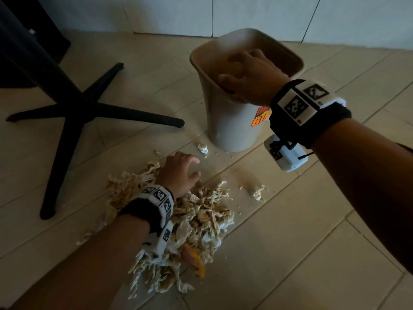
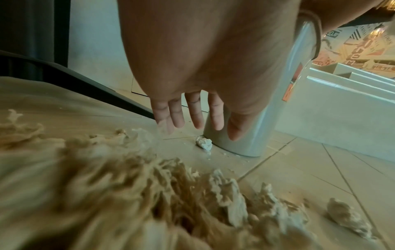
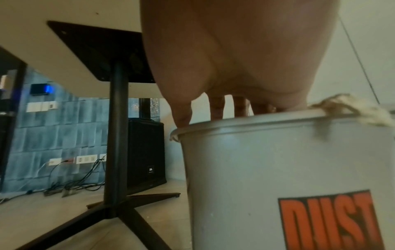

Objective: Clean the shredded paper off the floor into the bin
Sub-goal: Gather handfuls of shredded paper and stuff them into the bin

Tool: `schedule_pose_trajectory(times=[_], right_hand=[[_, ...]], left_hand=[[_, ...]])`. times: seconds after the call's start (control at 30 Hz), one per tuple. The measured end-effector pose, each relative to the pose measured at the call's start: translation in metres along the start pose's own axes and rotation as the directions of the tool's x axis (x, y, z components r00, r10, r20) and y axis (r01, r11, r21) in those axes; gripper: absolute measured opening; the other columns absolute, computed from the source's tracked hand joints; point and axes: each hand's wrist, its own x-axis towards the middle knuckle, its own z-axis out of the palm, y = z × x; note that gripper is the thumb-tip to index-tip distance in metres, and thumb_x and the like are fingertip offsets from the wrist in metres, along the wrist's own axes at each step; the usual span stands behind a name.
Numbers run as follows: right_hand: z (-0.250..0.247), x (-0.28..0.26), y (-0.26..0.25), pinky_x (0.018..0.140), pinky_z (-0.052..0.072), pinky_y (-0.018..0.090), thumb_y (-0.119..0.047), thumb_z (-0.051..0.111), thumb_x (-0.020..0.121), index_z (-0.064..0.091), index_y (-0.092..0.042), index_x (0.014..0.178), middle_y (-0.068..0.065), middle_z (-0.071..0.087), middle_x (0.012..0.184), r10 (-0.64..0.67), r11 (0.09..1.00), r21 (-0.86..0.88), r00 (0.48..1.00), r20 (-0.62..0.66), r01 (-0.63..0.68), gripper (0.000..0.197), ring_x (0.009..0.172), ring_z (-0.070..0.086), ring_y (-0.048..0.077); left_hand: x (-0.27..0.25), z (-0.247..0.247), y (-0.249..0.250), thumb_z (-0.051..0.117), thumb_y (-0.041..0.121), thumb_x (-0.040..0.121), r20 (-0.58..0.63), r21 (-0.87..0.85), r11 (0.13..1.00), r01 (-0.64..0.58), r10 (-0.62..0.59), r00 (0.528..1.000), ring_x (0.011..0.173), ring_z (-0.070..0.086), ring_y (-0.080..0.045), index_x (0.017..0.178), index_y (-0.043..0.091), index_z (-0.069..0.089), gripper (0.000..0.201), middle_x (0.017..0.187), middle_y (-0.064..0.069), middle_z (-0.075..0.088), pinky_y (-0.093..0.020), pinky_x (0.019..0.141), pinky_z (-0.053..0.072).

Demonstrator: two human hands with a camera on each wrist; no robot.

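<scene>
A big pile of shredded paper [image 1: 196, 220] [image 2: 149, 189] lies on the tiled floor in front of me. My left hand [image 1: 190, 168] [image 2: 192, 123] hovers over its far edge with fingers straight and spread, holding nothing. The grey bin [image 1: 230, 130] [image 2: 256, 132] [image 3: 278, 160], with an orange DUST label, stands upright just beyond. My right hand [image 1: 234, 68] [image 3: 226, 108] is over the bin's mouth, fingers pointing down inside and spread; their tips are hidden behind the rim. A strand of shredded paper [image 3: 350, 111] hangs over the rim.
Small loose clumps [image 1: 257, 192] [image 1: 203, 148] [image 2: 204, 143] lie between pile and bin. A black table base with splayed legs [image 1: 76, 108] [image 3: 115, 169] stands to the left. A white wall [image 1: 223, 14] is behind the bin. A black speaker [image 3: 147, 152] sits beyond the table.
</scene>
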Motion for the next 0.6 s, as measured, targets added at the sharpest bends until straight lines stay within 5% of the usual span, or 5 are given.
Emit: schedule_pose_trajectory(times=[0.3,0.43,0.6], right_hand=[[0.015,-0.009,0.000,0.099,0.043,0.048,-0.062,0.037,0.097,0.035,-0.032,0.149,0.002,0.027,0.159,-0.176,0.950,-0.276,0.981,-0.083,0.147,0.060,0.134,0.043,0.034],[0.009,-0.007,0.006,0.084,0.041,0.036,-0.065,0.033,0.096,0.030,-0.034,0.150,0.001,0.034,0.156,-0.211,0.937,-0.303,0.974,-0.087,0.176,0.062,0.130,0.048,0.029],[0.003,-0.011,0.016,0.081,0.038,0.032,-0.064,0.032,0.097,0.039,-0.032,0.145,0.001,0.050,0.143,-0.234,0.940,-0.274,0.969,-0.080,0.204,0.058,0.120,0.055,0.024]], left_hand=[[0.061,0.002,0.011,0.061,0.042,0.090,0.145,0.030,0.998,0.059,-0.063,0.987,0.142,0.031,-0.027,0.150,0.028,0.029,0.069,0.159,0.003,0.020,-0.042,0.113,0.032],[0.075,0.013,0.012,0.059,0.044,0.092,0.249,0.074,0.994,0.077,-0.093,0.964,0.148,0.022,-0.026,0.153,0.028,0.021,0.074,0.164,0.000,0.011,-0.041,0.118,0.025],[0.060,0.038,0.023,0.056,0.045,0.091,0.211,0.103,0.993,-0.052,0.029,0.977,0.134,0.040,-0.027,0.142,0.025,0.042,0.056,0.147,-0.005,0.037,-0.044,0.108,0.039]])
